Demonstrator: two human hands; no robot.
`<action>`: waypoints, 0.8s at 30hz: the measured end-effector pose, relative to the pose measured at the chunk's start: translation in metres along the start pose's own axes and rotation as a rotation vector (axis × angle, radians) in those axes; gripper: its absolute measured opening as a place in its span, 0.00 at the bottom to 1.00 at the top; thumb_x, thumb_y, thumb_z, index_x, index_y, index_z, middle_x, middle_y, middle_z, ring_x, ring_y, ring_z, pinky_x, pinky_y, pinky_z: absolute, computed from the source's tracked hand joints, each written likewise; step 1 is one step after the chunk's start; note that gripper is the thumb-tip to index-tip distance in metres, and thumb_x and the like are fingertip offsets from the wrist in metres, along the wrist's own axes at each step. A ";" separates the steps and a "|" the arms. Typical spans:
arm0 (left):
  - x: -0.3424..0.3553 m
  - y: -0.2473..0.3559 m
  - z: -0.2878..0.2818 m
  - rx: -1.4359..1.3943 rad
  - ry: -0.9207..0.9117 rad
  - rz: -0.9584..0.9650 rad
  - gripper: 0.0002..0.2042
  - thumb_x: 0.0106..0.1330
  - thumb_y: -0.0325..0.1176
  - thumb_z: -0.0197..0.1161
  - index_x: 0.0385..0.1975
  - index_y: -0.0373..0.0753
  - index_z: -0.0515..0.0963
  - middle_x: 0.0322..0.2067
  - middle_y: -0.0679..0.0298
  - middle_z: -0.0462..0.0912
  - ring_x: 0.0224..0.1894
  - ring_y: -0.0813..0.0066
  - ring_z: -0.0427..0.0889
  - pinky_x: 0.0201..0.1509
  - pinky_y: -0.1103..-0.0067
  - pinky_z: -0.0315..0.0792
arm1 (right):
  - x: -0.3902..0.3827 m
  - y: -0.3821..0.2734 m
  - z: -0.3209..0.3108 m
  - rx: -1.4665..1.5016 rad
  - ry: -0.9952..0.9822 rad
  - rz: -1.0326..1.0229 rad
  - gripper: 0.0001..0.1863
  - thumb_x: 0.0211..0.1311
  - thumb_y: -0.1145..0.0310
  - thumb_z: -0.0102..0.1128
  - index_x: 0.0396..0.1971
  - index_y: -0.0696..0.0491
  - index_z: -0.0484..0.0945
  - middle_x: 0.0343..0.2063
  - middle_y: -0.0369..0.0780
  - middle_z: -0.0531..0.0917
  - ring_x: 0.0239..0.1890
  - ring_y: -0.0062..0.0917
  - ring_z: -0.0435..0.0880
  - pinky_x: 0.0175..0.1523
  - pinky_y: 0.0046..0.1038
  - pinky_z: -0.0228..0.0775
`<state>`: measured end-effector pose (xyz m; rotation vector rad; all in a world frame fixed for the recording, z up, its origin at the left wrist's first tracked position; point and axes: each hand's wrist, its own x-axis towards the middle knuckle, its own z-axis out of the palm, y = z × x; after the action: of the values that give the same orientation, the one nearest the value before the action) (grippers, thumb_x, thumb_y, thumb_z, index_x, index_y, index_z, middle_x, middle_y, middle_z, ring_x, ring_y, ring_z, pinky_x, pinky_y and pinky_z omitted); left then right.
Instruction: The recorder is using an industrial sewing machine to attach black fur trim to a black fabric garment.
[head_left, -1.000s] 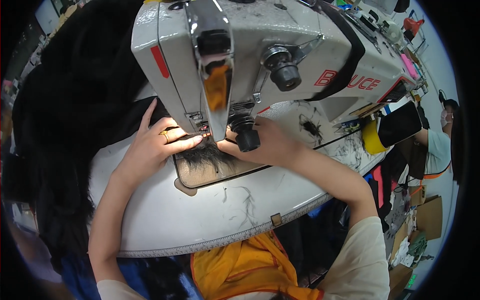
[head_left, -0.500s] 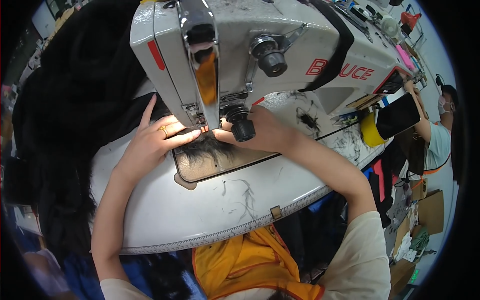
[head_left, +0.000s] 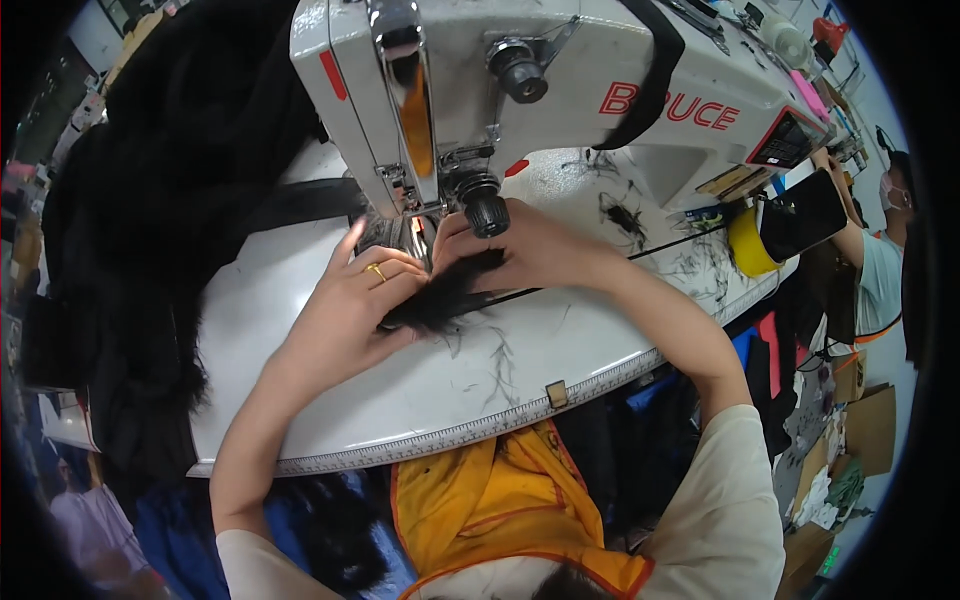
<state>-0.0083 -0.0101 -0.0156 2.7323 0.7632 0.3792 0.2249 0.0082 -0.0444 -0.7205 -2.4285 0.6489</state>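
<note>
Below the head of a white sewing machine point(head_left: 560, 130), my two hands meet over a strip of black furry fabric point(head_left: 450, 297). My left hand point(head_left: 345, 310), with a gold ring on one finger, closes on its left end between thumb and fingers. On the other end my right hand point(head_left: 530, 250) is closed, its fingertips partly hidden behind the black tension knob point(head_left: 487, 212). Lit metal at the presser foot point(head_left: 418, 228) shows just beyond my fingertips. A large heap of black furry fabric point(head_left: 180, 160) lies left of the machine, a flat band of it reaching the needle area.
A measuring tape point(head_left: 440, 437) runs along the front edge of the white table point(head_left: 260, 300). Loose black fibres point(head_left: 625, 215) litter the machine bed. A yellow holder with a black panel point(head_left: 755, 240) stands at the right. Another person point(head_left: 880, 270) is beyond it.
Both hands have drawn the furry strip nearer to me, out from by the presser foot, and it is now lifted and folded between them. The view has shifted slightly.
</note>
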 end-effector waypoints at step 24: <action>0.015 -0.040 -0.003 -0.168 -0.049 -0.013 0.13 0.39 0.23 0.63 0.29 0.40 0.78 0.24 0.67 0.76 0.36 0.68 0.76 0.62 0.57 0.49 | 0.001 0.030 -0.025 -0.598 0.063 -0.219 0.11 0.48 0.60 0.60 0.31 0.45 0.75 0.24 0.33 0.79 0.32 0.28 0.79 0.36 0.30 0.71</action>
<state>-0.0156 0.0315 -0.0236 2.5688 0.7020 0.3549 0.2491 0.0386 -0.0427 -0.6625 -2.6028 -0.2005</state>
